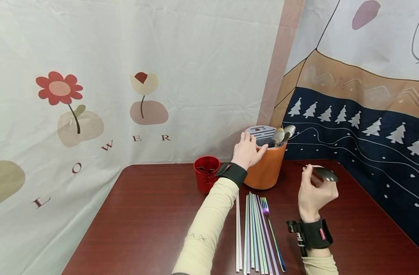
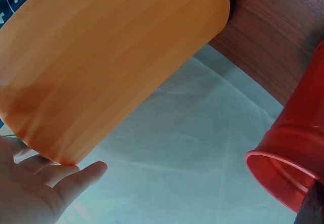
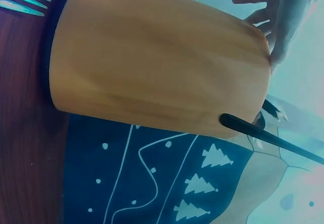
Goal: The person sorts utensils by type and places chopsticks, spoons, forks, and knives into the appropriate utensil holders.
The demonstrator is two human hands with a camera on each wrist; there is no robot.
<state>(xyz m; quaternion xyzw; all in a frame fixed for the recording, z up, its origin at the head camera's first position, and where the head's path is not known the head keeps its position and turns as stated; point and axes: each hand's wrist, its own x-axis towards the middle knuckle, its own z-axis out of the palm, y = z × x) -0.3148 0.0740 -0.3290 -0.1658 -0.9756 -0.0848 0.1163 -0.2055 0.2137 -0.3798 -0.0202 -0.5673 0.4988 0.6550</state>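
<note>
While the left hand (image 1: 246,151) rests open-fingered against the orange holder's (image 1: 266,168) rim, the right hand (image 1: 314,194) pinches a dark spoon (image 1: 324,174) just right of it, above the worktop (image 1: 154,214). Spoon's long axis looks roughly horizontal, bowl pointing right, handle probably toward the holder. Keep the holder steadied; tip the spoon upright before lowering it in.

A dark, glossy metal spoon (image 1: 325,174) gleams in the right hand (image 1: 312,194). The orange holder (image 1: 265,168), matt and smooth like plastic, carries polished steel spoons (image 1: 282,134). Left of it stands a shiny red plastic cup (image 1: 205,173). Nearer lie iridescent metal chopsticks (image 1: 252,233) and a rainbow-finished fork (image 1: 271,229) on the polished reddish wood-look table (image 1: 144,221). Printed, creased cloth (image 1: 109,76) hangs behind.
</note>
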